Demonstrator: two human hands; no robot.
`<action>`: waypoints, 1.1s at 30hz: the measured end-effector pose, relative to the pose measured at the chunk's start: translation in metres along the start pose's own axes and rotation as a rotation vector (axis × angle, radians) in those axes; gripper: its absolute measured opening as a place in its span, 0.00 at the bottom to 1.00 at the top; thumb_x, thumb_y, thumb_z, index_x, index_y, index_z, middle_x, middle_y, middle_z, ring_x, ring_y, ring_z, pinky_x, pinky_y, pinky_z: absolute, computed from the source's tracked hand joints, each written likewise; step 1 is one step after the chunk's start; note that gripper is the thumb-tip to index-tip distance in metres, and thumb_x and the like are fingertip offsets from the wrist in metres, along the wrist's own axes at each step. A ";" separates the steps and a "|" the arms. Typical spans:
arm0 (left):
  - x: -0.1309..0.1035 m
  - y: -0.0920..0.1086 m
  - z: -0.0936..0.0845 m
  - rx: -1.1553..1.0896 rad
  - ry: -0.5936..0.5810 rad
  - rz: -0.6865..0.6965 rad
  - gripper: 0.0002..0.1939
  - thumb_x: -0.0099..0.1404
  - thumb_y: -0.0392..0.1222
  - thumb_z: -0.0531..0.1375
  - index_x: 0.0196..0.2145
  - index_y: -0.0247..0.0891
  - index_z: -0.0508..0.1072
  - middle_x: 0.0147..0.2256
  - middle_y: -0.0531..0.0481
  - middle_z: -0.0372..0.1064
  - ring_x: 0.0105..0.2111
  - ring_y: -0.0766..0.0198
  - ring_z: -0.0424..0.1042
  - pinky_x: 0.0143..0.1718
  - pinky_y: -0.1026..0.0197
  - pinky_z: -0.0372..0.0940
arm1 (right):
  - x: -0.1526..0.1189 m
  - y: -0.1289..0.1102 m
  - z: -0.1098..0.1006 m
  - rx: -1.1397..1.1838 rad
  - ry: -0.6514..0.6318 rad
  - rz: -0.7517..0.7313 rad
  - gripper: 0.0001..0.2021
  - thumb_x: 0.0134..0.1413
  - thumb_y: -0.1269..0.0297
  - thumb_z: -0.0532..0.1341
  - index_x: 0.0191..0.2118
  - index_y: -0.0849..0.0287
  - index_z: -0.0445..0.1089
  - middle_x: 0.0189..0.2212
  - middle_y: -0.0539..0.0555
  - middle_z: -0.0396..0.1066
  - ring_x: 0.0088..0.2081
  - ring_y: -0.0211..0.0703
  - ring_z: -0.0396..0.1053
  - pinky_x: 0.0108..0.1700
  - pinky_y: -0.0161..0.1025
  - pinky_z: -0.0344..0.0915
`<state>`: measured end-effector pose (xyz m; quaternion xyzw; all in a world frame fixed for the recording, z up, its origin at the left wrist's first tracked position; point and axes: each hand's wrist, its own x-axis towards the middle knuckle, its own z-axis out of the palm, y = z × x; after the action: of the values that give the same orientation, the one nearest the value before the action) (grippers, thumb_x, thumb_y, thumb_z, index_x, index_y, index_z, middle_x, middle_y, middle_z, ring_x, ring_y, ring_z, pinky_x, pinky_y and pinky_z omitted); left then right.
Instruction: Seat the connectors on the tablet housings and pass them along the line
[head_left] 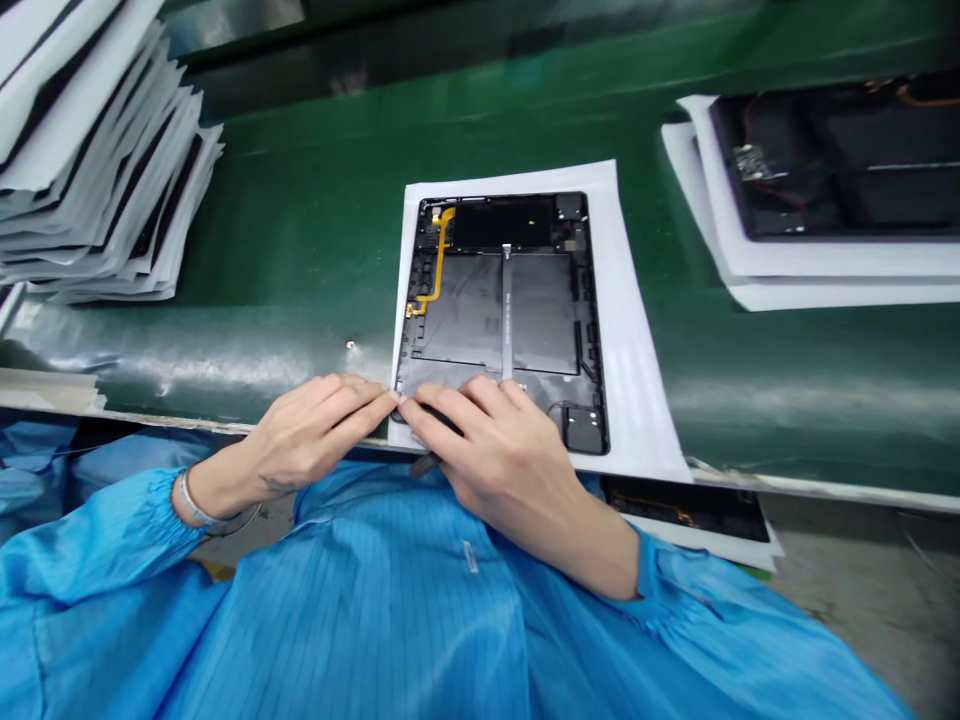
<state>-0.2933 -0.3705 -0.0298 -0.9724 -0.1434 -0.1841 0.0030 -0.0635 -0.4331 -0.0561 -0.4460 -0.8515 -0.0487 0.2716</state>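
Note:
A black tablet housing (469,310) with an orange flex cable (440,262) and a grey ribbon (507,310) lies open on a white sheet (637,370) near the bench's front edge. My left hand (319,425) has its fingertips together at the housing's near left corner; whatever they pinch is too small to make out. My right hand (499,435) rests over the near edge, its thumb and index finger meeting the left fingertips. A dark tool (425,464) is held in the right hand, partly hidden under the fingers.
On the green bench (300,200), a tall pile of white sheets (97,170) stands at the left. At the right lies another black housing (840,170) on white sheets. A small metallic bit (350,344) is left of the work. Below the edge sits another dark panel (690,505).

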 end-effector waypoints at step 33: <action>0.029 0.009 -0.002 -0.364 0.136 -0.300 0.05 0.72 0.31 0.57 0.44 0.34 0.71 0.38 0.49 0.75 0.38 0.68 0.74 0.43 0.67 0.68 | 0.007 -0.004 0.003 0.184 0.137 0.165 0.07 0.60 0.76 0.59 0.34 0.60 0.73 0.29 0.53 0.72 0.34 0.44 0.60 0.36 0.43 0.56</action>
<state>-0.2654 -0.3713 -0.0167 -0.9100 -0.2501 -0.2706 -0.1901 -0.0714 -0.4294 -0.0538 -0.4833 -0.7923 0.0217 0.3717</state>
